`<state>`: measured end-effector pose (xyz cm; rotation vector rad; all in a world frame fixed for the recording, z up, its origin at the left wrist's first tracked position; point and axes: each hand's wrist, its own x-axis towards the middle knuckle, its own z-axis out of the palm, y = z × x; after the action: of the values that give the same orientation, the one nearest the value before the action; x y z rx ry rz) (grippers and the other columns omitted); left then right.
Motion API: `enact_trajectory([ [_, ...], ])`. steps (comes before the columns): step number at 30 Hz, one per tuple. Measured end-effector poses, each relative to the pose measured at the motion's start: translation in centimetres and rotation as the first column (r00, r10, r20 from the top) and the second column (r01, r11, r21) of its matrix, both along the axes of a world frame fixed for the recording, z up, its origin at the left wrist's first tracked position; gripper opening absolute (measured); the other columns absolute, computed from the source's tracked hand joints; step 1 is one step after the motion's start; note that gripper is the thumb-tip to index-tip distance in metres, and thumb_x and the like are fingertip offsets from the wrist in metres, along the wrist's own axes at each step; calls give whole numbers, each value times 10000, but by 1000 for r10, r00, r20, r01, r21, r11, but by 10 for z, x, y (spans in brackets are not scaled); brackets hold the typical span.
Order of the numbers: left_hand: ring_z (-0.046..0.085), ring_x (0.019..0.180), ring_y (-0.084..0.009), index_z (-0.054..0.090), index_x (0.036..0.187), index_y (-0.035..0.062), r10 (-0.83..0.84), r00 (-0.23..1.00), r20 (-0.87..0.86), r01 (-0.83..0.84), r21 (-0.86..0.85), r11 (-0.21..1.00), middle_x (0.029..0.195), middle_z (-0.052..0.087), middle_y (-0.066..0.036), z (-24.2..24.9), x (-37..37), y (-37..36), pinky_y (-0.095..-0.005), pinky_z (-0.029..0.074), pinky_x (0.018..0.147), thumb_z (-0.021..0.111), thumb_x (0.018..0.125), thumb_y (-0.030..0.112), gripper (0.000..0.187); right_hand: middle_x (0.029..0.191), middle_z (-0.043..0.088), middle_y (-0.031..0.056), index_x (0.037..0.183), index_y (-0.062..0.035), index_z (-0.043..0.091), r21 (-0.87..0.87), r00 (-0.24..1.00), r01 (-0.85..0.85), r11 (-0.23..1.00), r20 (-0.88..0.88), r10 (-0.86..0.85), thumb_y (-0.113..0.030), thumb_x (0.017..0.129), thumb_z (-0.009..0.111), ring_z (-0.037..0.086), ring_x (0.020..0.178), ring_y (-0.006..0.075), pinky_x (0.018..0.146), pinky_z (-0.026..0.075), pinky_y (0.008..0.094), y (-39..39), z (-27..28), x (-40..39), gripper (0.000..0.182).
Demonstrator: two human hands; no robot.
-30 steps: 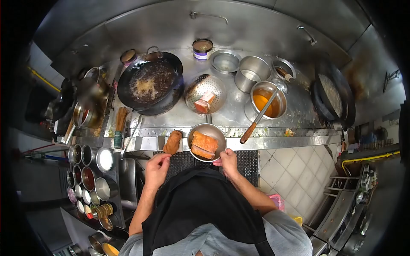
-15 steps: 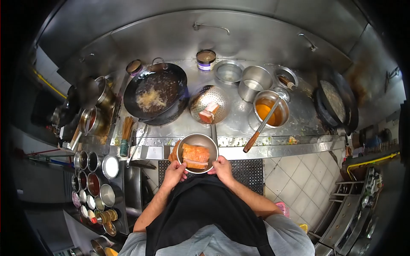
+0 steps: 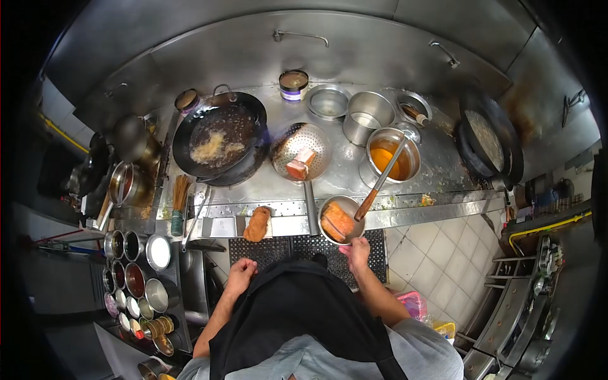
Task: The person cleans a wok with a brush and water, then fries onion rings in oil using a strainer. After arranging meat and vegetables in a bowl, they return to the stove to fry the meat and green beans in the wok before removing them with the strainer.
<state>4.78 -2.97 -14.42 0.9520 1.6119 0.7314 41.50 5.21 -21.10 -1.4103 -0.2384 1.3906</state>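
Observation:
My right hand [image 3: 356, 249] grips the near rim of a round metal bowl [image 3: 360, 229], which is tilted over the counter's front edge. Inside the bowl sits orange-brown meat [image 3: 337, 221]. The wooden handle [image 3: 375, 195] of a ladle reaches over the bowl's upper right side. My left hand [image 3: 242, 274] is low in front of the apron, its fingers loosely curled together with nothing visible in them. A long golden-brown fried piece [image 3: 257, 224] lies on the counter's front edge, above my left hand. More meat [image 3: 301, 163] rests in a perforated strainer [image 3: 316, 136].
At left, a black wok [image 3: 253, 120] holds bubbling oil with something frying in it. The ladle leans in a pot [image 3: 415, 158] of orange liquid. A bamboo brush [image 3: 179, 199] stands left of the wok. Several sauce containers [image 3: 158, 244] sit at lower left; another wok [image 3: 465, 136] is at right.
My right hand has carried the bowl to the right. My left hand has let go of the bowl and moved left and down. The fried piece on the counter edge is now uncovered.

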Motion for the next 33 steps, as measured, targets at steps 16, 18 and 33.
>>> enact_trajectory([
  [16, 541, 631, -83, 609, 878, 22, -87, 993, -86, 86, -15, 996, 709, 599, 2, -11, -6, 3, -243, 459, 600, 607, 944, 165, 158, 899, 609, 113, 1016, -54, 477, -94, 991, 120, 988, 66, -114, -258, 953, 539, 655, 688, 247, 552, 581, 359, -7, -46, 31, 222],
  [18, 536, 631, -82, 610, 882, 21, -80, 992, -97, 79, -15, 997, 710, 598, 4, -11, -3, 1, -242, 457, 603, 609, 942, 160, 151, 921, 618, 119, 1038, -38, 486, -160, 999, 26, 987, 36, -21, -317, 950, 551, 658, 690, 235, 550, 577, 345, -27, -45, 27, 300],
  [33, 541, 647, -94, 625, 919, 33, -148, 981, -123, 157, 68, 985, 741, 609, -3, 8, 28, 24, -257, 466, 622, 642, 907, 143, 112, 815, 588, 21, 1085, -100, 515, -145, 810, -585, 798, -146, 567, -301, 928, 606, 594, 688, 150, 592, 518, 322, 71, -15, -86, 271],
])
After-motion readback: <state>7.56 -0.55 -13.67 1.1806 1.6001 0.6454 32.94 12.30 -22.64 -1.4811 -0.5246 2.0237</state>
